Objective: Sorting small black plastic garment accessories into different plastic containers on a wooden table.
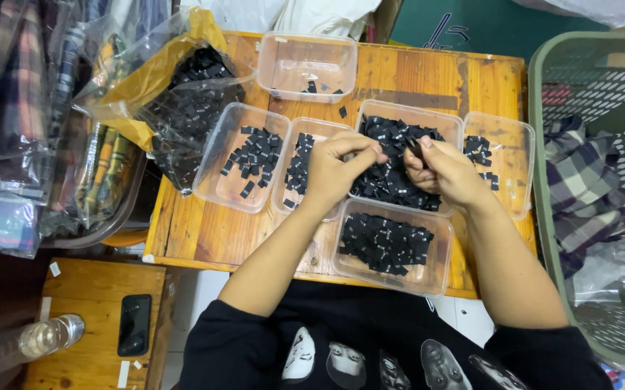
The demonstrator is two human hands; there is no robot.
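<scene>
My left hand and my right hand meet over a clear plastic tub heaped with small black fabric labels. My right hand pinches a black label between thumb and fingers. The fingertips of my left hand are closed next to it; whether they hold a label I cannot tell. A nearer tub holds a flatter pile of black labels. To the left, two more tubs hold fewer labels.
All tubs sit on a small wooden table. A clear bag of black labels lies at its far left, a nearly empty tub at the back. A green laundry basket with plaid cloth stands right; a phone and bottle lower left.
</scene>
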